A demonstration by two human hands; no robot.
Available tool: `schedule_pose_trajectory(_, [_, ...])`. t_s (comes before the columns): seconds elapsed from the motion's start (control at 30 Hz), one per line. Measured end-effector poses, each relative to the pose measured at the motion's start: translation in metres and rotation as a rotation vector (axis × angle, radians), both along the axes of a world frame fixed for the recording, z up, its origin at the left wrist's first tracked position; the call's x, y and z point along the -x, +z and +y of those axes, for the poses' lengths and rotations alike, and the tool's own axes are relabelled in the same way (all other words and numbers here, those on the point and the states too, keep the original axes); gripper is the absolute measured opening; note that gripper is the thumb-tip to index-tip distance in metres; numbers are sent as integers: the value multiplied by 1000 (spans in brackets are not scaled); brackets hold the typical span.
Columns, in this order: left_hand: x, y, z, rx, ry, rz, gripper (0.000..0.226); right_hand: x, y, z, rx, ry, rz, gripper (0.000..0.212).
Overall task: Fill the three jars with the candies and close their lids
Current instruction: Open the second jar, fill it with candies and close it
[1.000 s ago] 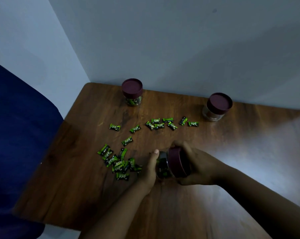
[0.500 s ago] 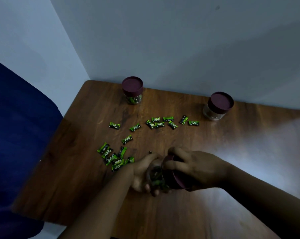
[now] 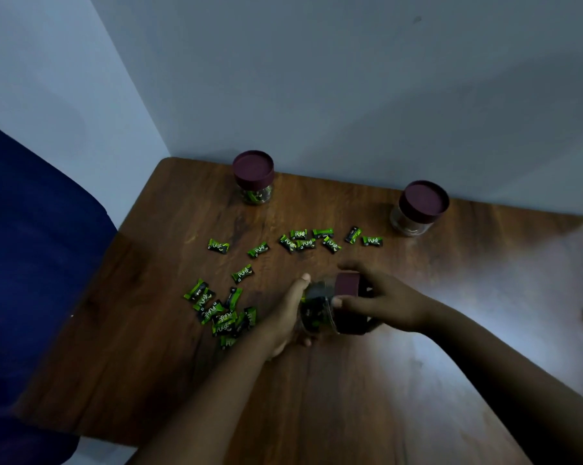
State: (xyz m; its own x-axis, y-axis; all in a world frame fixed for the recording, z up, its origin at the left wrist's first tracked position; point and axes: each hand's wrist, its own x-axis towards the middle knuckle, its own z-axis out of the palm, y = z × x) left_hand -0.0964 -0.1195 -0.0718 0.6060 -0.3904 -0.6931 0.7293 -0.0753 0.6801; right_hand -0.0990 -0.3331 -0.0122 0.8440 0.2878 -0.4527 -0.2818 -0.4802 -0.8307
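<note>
Lying on its side near the front of the wooden table [image 3: 317, 414], the clear jar [image 3: 317, 312] points its maroon lid [image 3: 348, 285] rightward, long axis roughly left–right. The left hand [image 3: 291, 317] curls round the jar's body; the right hand [image 3: 380, 300] grips the lid. Smooth, rigid plastic by the look, probably light and slippery – best held round the body. Beyond lie scattered green candies [image 3: 223, 313], then two lidded jars: one far left [image 3: 253, 177], one far right [image 3: 419, 209]
</note>
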Motion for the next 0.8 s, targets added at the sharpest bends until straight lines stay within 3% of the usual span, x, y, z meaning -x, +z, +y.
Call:
schedule_pose_trajectory(0.03, [-1, 1, 0, -18, -13, -9, 69, 0, -1, -2, -15, 21, -7, 84])
schedule_pose_trajectory(0.2, [-12, 1, 10, -55, -161, 97, 82, -3, 3, -4, 369, 503, -562, 88])
schedule_pose_trajectory(0.3, [-14, 1, 12, -41, -191, 139, 79, -4, 7, -1, 417, 590, -610, 91])
schedule_pose_trajectory(0.37, [-14, 2, 6, -62, -166, 95, 75, -6, 6, -1, 434, 505, -488, 83])
schedule_pose_trajectory(0.5, [-2, 1, -11, -120, 35, -65, 70, -10, 7, 4, 49, -60, 326, 57])
schedule_pose_trajectory(0.57, [3, -4, -14, -128, 100, -87, 72, -8, 2, 8, 0, -151, 365, 58])
schedule_pose_trajectory(0.63, [3, -5, -9, -88, 95, 21, 75, -5, -2, 12, 56, -43, 128, 59])
schedule_pose_trajectory(0.7, [-2, 0, 0, -57, 11, 171, 77, -1, -2, 10, 215, 206, -210, 68])
schedule_pose_trajectory(0.8, [-12, 10, 10, -43, -83, 251, 77, 2, 1, 3, 312, 425, -549, 82])
